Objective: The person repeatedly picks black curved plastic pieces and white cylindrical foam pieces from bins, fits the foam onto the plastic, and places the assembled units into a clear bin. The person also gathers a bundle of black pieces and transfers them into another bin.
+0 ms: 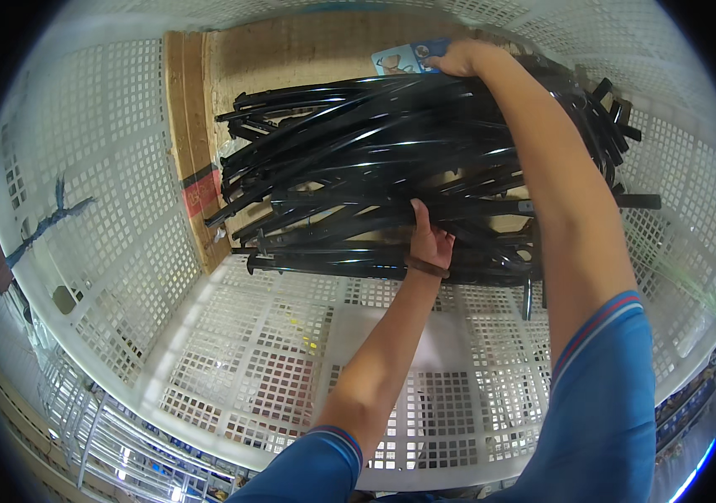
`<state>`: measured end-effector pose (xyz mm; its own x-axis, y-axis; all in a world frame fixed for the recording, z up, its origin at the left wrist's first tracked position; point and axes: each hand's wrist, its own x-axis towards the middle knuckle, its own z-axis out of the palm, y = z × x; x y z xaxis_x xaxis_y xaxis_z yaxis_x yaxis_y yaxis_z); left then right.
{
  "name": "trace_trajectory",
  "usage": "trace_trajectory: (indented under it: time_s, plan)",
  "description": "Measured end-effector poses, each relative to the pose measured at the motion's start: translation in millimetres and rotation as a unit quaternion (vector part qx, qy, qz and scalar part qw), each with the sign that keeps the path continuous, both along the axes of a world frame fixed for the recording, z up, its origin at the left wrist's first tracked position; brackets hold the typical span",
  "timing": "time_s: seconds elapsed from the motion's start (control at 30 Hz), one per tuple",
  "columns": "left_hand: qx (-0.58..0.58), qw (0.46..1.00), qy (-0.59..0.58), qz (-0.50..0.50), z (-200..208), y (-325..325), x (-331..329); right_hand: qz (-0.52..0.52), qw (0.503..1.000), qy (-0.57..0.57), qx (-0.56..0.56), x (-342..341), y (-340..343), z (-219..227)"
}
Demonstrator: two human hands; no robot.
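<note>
the left hand [429, 239] is closed around some black rods [374, 159] at the near side of the pile. the right hand [458, 59] grips the far side, inside a white perforated crate [123, 251].

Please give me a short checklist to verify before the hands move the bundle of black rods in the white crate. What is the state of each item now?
1. Left hand grips the near side of the black rod bundle: ok.
2. Right hand lies on the far side of the bundle: ok; whether its fingers close around rods: cannot tell.
3. Rods aligned: not ok, several ends stick out at the right.
4. Cardboard sheet under the bundle lies flat: cannot tell.
5. Blue card free of the right hand: cannot tell.
6. White perforated crate wall undamaged: ok where visible.
</note>
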<state>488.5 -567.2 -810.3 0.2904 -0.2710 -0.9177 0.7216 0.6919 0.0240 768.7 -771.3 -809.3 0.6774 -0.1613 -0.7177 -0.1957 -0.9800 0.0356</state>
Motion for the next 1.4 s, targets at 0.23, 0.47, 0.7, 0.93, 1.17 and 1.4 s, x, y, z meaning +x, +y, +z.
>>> trace_trajectory:
  time_s: [0.23, 0.47, 0.7, 0.93, 1.17, 1.4]
  plan:
    - [-0.013, 1.000, 0.009, 0.019, 6, -3, 10, 0.027, 0.998, -0.021, -0.059, -17, -14, -23]
    - [-0.023, 0.998, -0.033, 0.051, 12, 13, 20, 0.059, 0.993, 0.089, 0.055, -48, -31, 29]
    - [0.022, 0.997, 0.015, 0.072, 32, 31, -21, 0.100, 0.987, 0.083, 0.097, -127, 9, 82]
    - [0.000, 0.999, 0.037, 0.000, 16, 14, -56, -0.022, 0.955, 0.120, 0.269, -123, -3, 56]
    - [-0.048, 0.997, 0.009, 0.061, -1, 11, -47, 0.033, 0.964, 0.194, 0.179, -121, 18, 53]
    - [-0.056, 0.998, -0.024, 0.020, 56, 47, -63, -0.037, 0.922, 0.280, 0.266, -170, 31, 124]
